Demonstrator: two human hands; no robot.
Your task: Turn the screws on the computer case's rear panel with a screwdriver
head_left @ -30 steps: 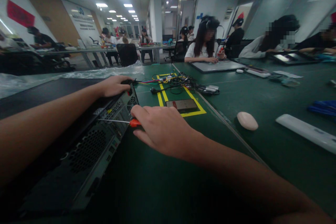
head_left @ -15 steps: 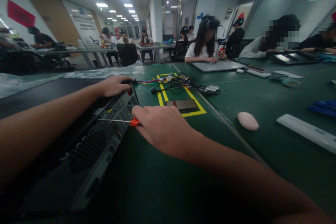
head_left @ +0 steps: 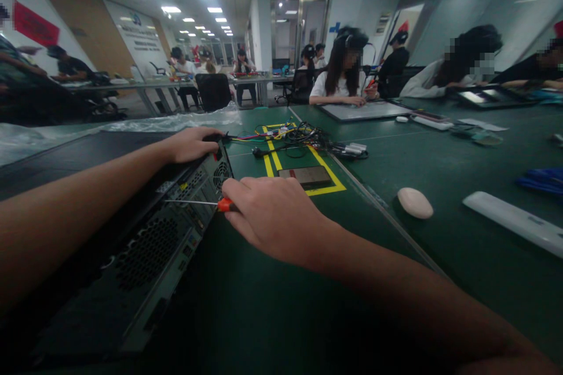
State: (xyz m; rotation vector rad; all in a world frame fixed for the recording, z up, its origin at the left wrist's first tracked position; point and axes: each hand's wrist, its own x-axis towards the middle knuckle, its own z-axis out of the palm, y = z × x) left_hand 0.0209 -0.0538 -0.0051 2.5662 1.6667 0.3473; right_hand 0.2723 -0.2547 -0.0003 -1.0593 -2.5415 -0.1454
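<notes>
— "Hardly anything near the hands has moved since the earlier frame; mainly the person point(head_left: 26, 82) at the far left edge has shifted and now shows taller."

— "So where's the computer case point(head_left: 149, 252)?"

— "At the left, on the green table point(head_left: 373, 158), with its back panel point(head_left: 169, 269) facing the right hand point(head_left: 275, 217)."

— "And what is each hand gripping?"

— "That right one is wrapped around the orange handle of a screwdriver point(head_left: 225, 205). Its shaft reaches across to the panel near the upper edge. As for the left hand point(head_left: 191, 143), it lies over the case's top edge near the far corner. Most of its fingertips are hidden, so I can't tell whether it clasps or only rests."

— "What could go wrong?"

— "My guess is a slip. It's too dark to tell whether the tip sits in a screw; if it meets the metal at a slant, it could skid and scratch the panel."

— "Anything else?"

— "If the left hand eases its weight, the case might shift under a hard push. A loose screw could also get lost among the cables point(head_left: 308, 137), which lie beyond the flat box point(head_left: 308, 176)."
</notes>
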